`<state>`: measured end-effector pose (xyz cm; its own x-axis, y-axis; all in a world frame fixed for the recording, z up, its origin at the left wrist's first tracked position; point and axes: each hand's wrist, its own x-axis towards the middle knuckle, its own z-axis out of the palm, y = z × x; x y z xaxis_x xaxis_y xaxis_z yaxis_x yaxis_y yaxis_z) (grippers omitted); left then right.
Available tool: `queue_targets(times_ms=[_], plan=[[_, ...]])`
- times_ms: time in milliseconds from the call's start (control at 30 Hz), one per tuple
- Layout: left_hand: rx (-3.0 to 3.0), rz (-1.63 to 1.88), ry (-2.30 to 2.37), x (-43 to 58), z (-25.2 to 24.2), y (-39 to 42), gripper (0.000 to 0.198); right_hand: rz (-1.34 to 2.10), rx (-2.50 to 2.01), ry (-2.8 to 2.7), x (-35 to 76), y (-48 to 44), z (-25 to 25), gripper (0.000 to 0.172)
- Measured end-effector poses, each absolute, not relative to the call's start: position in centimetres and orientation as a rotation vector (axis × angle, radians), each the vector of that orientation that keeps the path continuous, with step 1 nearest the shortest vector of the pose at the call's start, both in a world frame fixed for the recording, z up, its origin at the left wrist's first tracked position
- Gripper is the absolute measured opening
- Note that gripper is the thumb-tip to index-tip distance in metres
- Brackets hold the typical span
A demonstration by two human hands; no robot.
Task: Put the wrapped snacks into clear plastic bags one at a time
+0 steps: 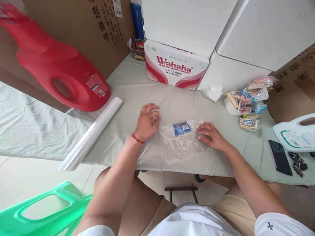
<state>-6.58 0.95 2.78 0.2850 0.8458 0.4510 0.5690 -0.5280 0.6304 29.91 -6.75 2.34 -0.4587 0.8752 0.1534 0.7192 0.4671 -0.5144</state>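
A sheet of clear, crinkled plastic film (pixel 177 149) lies spread on the cloth-covered table. On its upper part rests a small blue packet (pixel 182 128) with a barcode label. My left hand (pixel 148 122) is just left of the film, fingers loosely bent and apart, holding nothing. Around that wrist is a red cord bracelet (pixel 137 138). At the film's right edge, my right hand (pixel 211 136) has its fingers stretched out and apart, seemingly resting on the plastic. Whether those fingertips press on the film cannot be made out.
A roll of plastic film (pixel 92 132) lies at the left, by a big red jug (pixel 73 78). Behind is a Wahaba carton (pixel 176 67). At right are a white bowl of wrapped snacks (pixel 237 109), a phone (pixel 280 157), keys (pixel 298 163) and a white bottle (pixel 299 132).
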Motion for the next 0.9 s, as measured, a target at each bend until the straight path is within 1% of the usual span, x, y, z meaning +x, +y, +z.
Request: queue_targets(times_ms=[33, 67, 133, 233, 333, 467, 567, 633, 733, 833, 900], plan=[[2.214, 1.171, 1.223, -5.6, 3.5, 0.7, 0.022, 0.523, -1.338, -2.321, 29.7, -7.0, 2.3, 0.024], [2.236, 1.151, 1.142, -4.6, 4.0, 0.4, 0.026, 0.515, -1.341, -2.321, 29.5, -7.2, 2.3, 0.024], [2.293, 0.982, 0.964, -2.4, 4.4, -0.4, 0.034, 0.514, -1.354, -2.322, 29.2, -7.6, 2.4, 0.025], [2.352, 0.639, 0.772, -0.2, 3.2, -1.5, 0.046, 0.498, -1.422, -2.275, 29.7, -8.1, 2.4, 0.026], [2.353, 0.473, 0.748, 0.4, 1.2, -1.9, 0.047, 0.407, -1.597, -2.076, 31.4, -8.1, 1.9, 0.026], [2.321, 0.527, 0.754, 0.0, -0.1, -1.9, 0.042, 0.254, -1.887, -1.627, 32.6, -6.8, 1.0, 0.035], [2.358, 0.481, 0.770, -0.1, 0.0, -1.8, 0.045, 0.304, -1.894, -1.551, 31.8, -5.0, 0.3, 0.041], [2.383, 0.442, 0.774, -0.1, 0.1, -1.8, 0.048, 0.337, -1.893, -1.637, 31.5, -3.8, -0.1, 0.037], [2.335, 0.503, 0.744, -0.3, 0.2, -1.9, 0.053, 0.259, -1.954, -1.612, 32.3, -3.3, -0.3, 0.026], [2.227, 0.565, 0.737, -0.7, 0.5, -2.1, 0.060, 0.214, -1.961, -1.437, 33.4, -5.3, 0.5, 0.025], [2.144, 0.542, 0.762, -0.9, 0.7, -2.2, 0.064, 0.292, -1.865, -1.509, 33.2, -8.0, 1.4, 0.024]])
